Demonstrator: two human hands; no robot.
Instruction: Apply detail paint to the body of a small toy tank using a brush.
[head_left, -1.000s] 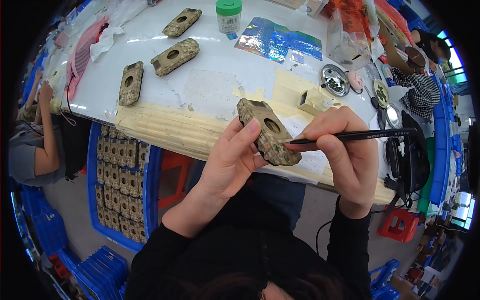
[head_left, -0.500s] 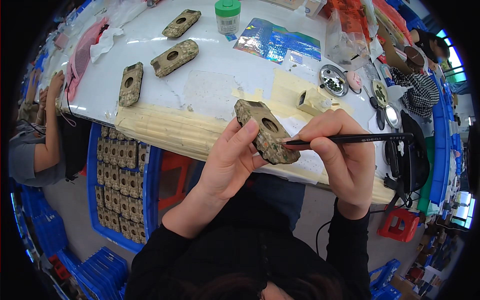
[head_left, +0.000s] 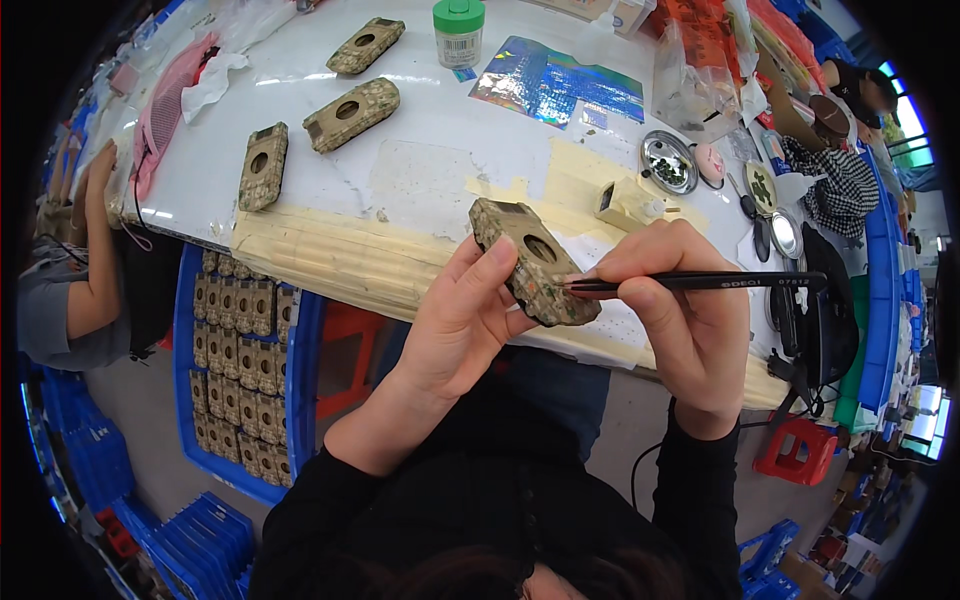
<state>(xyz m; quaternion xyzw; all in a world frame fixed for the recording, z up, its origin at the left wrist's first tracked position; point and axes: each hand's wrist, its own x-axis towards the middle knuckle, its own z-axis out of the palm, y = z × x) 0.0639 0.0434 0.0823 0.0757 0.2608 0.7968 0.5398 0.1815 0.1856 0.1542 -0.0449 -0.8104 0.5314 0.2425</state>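
Observation:
My left hand (head_left: 455, 325) holds a camouflage-patterned toy tank hull (head_left: 522, 245) tilted over the table's near edge, thumb on its side and fingers behind. The hull has a round hole in its tan top. In my right hand (head_left: 690, 315) a pair of slim black tweezers (head_left: 735, 281) is pinched, lying almost level. Their tips meet the hull's patterned side, just below the hole. Whether the tips grip anything is too small to tell. Three similar hulls, among them a middle one (head_left: 352, 115), lie on the white table (head_left: 420, 180) at the far left.
Below the table at left, a blue crate (head_left: 186, 400) holds rows of hulls. A green-lidded jar (head_left: 458, 35) and shiny film (head_left: 560, 80) lie farther back. At right are a round metal dish (head_left: 668, 162), a small bottle (head_left: 632, 203) and a red stool (head_left: 797, 450). Someone's arm (head_left: 98, 240) shows at left.
The tweezers' tips have shifted very slightly on the hull's side, and the tool has rolled a little in my right hand. My left hand and the hull stay nearly still.

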